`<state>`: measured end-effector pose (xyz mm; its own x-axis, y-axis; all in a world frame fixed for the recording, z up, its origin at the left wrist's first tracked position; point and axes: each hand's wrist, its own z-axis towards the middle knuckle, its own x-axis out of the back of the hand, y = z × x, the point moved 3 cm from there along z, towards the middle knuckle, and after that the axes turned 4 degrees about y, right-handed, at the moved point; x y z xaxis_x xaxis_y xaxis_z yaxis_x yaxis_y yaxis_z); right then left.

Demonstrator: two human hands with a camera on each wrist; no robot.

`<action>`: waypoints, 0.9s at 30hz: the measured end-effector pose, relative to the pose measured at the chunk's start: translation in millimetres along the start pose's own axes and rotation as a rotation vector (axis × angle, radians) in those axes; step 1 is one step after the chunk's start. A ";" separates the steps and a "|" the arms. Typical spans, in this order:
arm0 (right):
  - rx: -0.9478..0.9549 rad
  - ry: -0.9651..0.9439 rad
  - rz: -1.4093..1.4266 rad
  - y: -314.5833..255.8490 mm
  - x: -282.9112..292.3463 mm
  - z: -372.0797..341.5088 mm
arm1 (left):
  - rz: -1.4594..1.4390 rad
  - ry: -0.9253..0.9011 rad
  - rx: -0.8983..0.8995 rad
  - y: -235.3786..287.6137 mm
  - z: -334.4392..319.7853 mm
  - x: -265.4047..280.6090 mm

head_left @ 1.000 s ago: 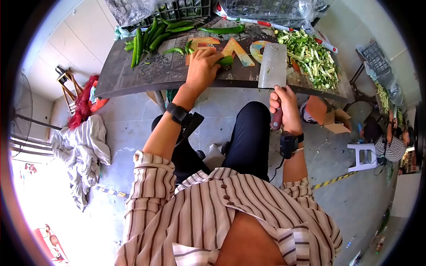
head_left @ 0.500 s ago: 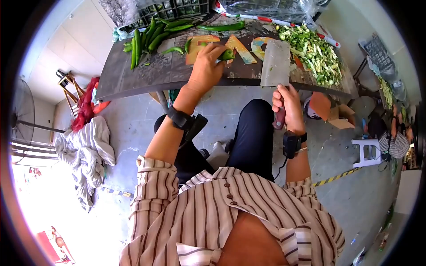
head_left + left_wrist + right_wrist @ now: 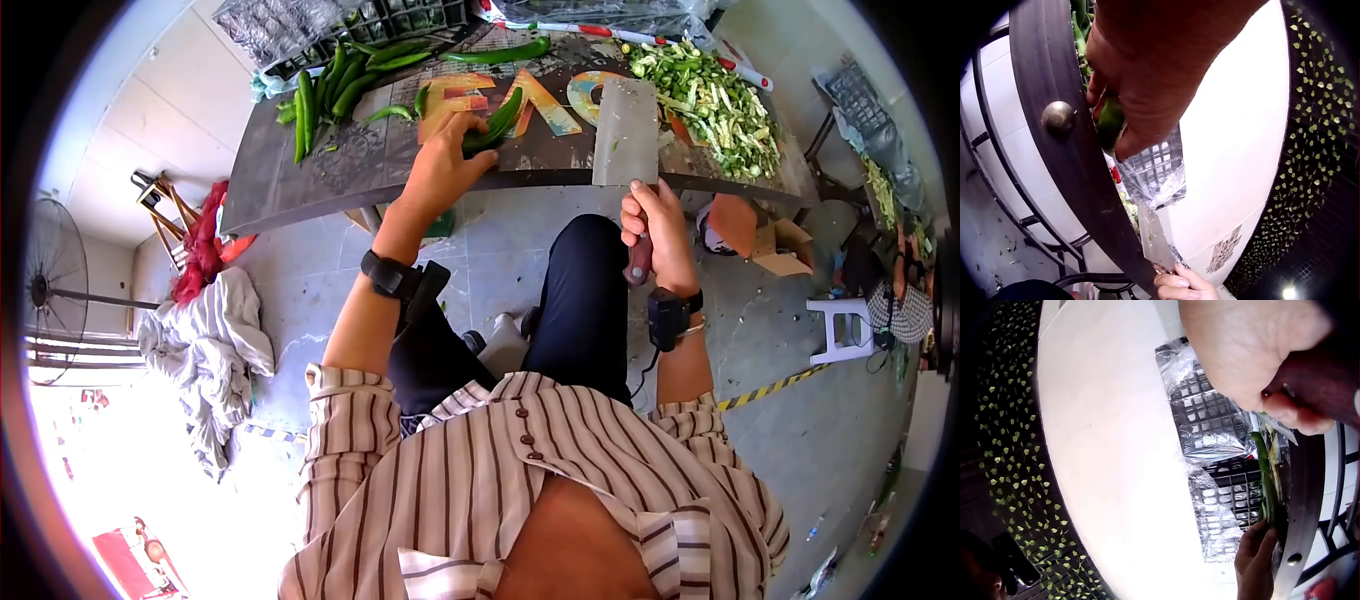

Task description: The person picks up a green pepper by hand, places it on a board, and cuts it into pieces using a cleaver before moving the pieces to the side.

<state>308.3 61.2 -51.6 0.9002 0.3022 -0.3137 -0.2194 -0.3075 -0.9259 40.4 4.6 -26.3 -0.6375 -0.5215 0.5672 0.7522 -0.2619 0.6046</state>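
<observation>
My left hand [image 3: 440,170] holds a long green chili pepper [image 3: 508,118] between thumb and fingers, close over the table's near edge. The pepper slants away toward the back right; its near end is partly covered by the hand. In my right hand [image 3: 662,230] is a cleaver, its reddish-brown handle [image 3: 640,262] gripped in curled fingers. The broad cleaver blade [image 3: 626,135] overlaps the tabletop, apart from the pepper. The left wrist view shows the pepper [image 3: 1110,122] under the left hand, with the cleaver blade [image 3: 1157,237] beyond.
Whole green peppers [image 3: 345,85] lie in a heap at the table's back left, one more pepper [image 3: 500,52] at the back. Chopped pepper [image 3: 715,110] is piled on the right. Plastic-lined black crates [image 3: 380,25] stand behind. The dark table's edge [image 3: 300,205] runs before my knees.
The pepper in my left hand, mostly covered before, now shows its length and points toward the back right. My left fingers have spread apart somewhat. The right hand still holds the cleaver.
</observation>
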 end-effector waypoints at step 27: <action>-0.011 -0.006 -0.070 -8.3 0.9 -3.8 | 0.252 0.102 -0.259 -6.0 6.5 -11.6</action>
<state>312.3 60.5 -43.4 0.9107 0.3290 -0.2497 -0.1521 -0.2949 -0.9433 42.2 17.5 -32.8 -0.4164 -0.6708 0.6138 0.9092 -0.3044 0.2842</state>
